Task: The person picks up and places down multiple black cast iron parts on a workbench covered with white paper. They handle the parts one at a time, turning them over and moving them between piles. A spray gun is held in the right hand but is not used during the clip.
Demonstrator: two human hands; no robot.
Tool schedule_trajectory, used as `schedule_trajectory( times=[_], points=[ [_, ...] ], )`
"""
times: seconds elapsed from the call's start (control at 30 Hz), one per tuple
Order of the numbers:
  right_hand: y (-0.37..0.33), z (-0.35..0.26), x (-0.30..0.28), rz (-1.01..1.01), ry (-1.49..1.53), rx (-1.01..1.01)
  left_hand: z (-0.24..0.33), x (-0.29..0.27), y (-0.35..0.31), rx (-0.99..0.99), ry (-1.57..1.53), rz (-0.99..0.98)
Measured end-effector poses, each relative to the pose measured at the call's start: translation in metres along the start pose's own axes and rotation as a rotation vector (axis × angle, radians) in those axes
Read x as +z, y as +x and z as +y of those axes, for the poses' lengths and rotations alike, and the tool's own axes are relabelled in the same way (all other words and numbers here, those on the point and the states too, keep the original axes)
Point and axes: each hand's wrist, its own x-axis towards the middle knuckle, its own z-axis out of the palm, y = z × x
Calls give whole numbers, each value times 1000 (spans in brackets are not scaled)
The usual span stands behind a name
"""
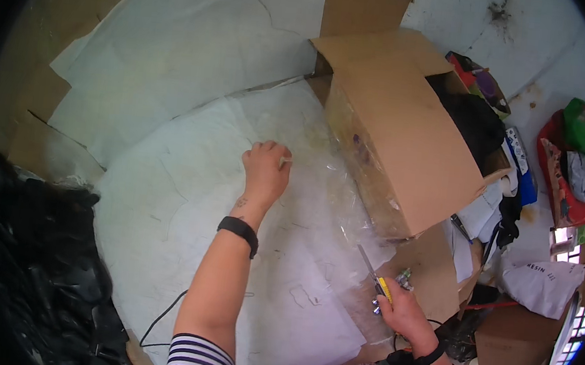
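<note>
My right hand (408, 312) is closed around a yellow utility knife (386, 289). Its long grey blade points up and to the left, over the edge of the white sheeting. Farther forward, my left hand (266, 170) is over the large white sheet (202, 181), fingers curled inward and thumb close to the index finger. What lies between those fingertips, if anything, I cannot make out. Beside the knife, a small shiny metal fitting (404, 278) shows partly behind my right hand. Clear plastic film (346, 201) lies crumpled between the sheet and the large cardboard box.
A large cardboard box (402, 122) leans at the right, holding dark material. Black plastic (42, 258) bunches at the left. A thin black cable (158, 320) curves under my left forearm. At the far right are a white sack (541, 288) and a smaller carton (519, 338).
</note>
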Motion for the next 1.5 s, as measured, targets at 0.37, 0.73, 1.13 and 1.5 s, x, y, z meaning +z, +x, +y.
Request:
schedule_trajectory(
  times=[0.37, 0.73, 1.13, 1.5],
  points=[
    [-4, -15, -3, -41, 118, -106, 15, 76, 9, 189, 105, -277],
    [-9, -17, -6, -72, 275, -252, -196, -278, -95, -432, -712, 809],
    [-38, 2, -14, 17, 332, -311, -133, -102, -288, -931, -798, 604],
    [-62, 189, -37, 608, 354, 42, -67, -109, -294, -789, -858, 541]
  ],
)
